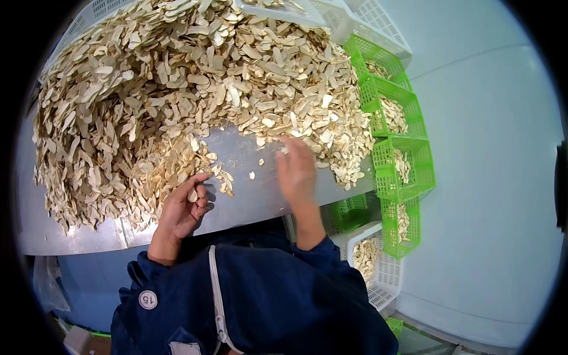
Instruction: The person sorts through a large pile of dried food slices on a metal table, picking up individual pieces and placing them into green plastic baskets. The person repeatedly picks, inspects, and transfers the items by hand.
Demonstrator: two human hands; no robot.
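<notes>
A large heap of pale, dried sliced pieces (pixel 275 80), perhaps root or mushroom slices, covers much of a metal table (pixel 253 204). My left hand (pixel 184 211) is at the heap's lower edge with its fingers curled around a small slice (pixel 192 195). A few loose slices (pixel 226 183) lie just right of its fingertips. Motion blurs my right hand (pixel 299 173), which reaches over the table at the heap's near edge. Its fingertips are close to some slices, and whether it holds one is unclear. Between the hands lies a single small piece (pixel 252 175) on the bare metal.
Several green plastic baskets (pixel 401 193) holding slices line the table's right end. Below them stands a white perforated crate (pixel 386 290) with more slices. White crates (pixel 377 26) are at the far side, and a white tray (pixel 284 15) rests at the heap's far edge.
</notes>
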